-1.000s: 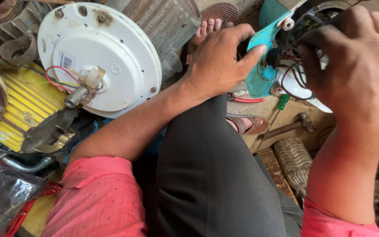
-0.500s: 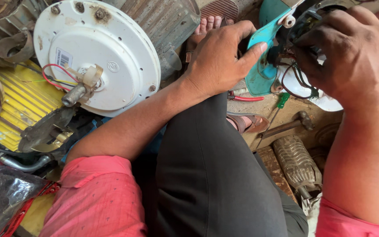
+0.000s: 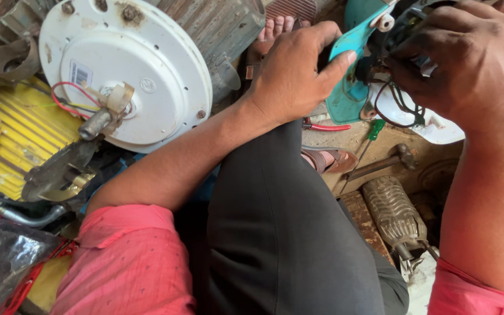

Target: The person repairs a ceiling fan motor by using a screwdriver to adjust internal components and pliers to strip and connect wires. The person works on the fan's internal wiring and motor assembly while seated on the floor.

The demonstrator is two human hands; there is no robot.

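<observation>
While both hands work at the top right, a white motor disc (image 3: 125,73) lies well to the left of the left hand (image 3: 296,73), flat side up so its short shaft (image 3: 95,123) and red wires (image 3: 65,99) point toward the person. Below it, further from the hands, sit a yellow ribbed block (image 3: 13,137) and a dark metal bracket (image 3: 59,172). The person's raised knee (image 3: 281,221), in dark trousers, comes up between the forearms, probably as a prop for steady work.

The left hand is curled closed around the edge of a teal part (image 3: 351,76), thumb pressed on its face and fingers behind, holding it tilted up so its inner side faces the other hand. Just beside it, the right hand (image 3: 468,64) is closed, its fingertips pinching at a small dark fitting (image 3: 368,69) on the teal part, with black wires (image 3: 401,105) looping down under the palm; what exactly the fingertips pinch is hidden.

Below the hands lie red-handled pliers (image 3: 328,126), a green screwdriver (image 3: 374,131) and a hammer (image 3: 383,163). Under the right forearm rests a ribbed metal piece (image 3: 393,213).
</observation>
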